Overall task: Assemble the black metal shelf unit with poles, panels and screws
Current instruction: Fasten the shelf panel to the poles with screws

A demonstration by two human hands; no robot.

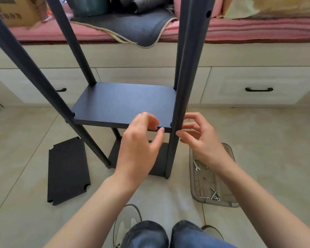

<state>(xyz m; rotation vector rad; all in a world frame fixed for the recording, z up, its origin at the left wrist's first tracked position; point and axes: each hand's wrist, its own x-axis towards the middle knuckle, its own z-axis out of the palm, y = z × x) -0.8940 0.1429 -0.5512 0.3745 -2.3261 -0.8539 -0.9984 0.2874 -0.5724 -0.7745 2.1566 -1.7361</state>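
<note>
The person is sitting low on the floor (258, 140), knees in denim just below the work, so that both hands are reaching the mid-level joint without stretching. A clear plastic tray (195, 176) is lying just beside the right forearm, holding a small wrench (196, 165) and loose screws (213, 194); this placement is keeping the fasteners within reach of the right hand. A spare panel (68, 170) is lying flat on the floor to the left, apparently waiting for a later level. The left hand (141, 140) is gripping the front edge of the middle panel (123, 102), thumb under and fingers curled over it, which appears to be steadying the panel at its height. The right hand (199, 135) is resting against the near-right pole (183, 86) at the panel's corner, fingers loosely curled; whether it is pinching a screw there cannot be determined. The likely purpose is aligning the corner notch with a hole in the pole for fastening. Below, the bottom panel (159, 161) is already sitting between the poles. The near-left pole (34, 68) and the two rear poles are passing through the middle panel's other corners. Beyond the unit, white drawers (258, 86) are carrying a pink cushion (258, 29) with grey fabric (132, 27) and a cardboard box (16, 11).
</note>
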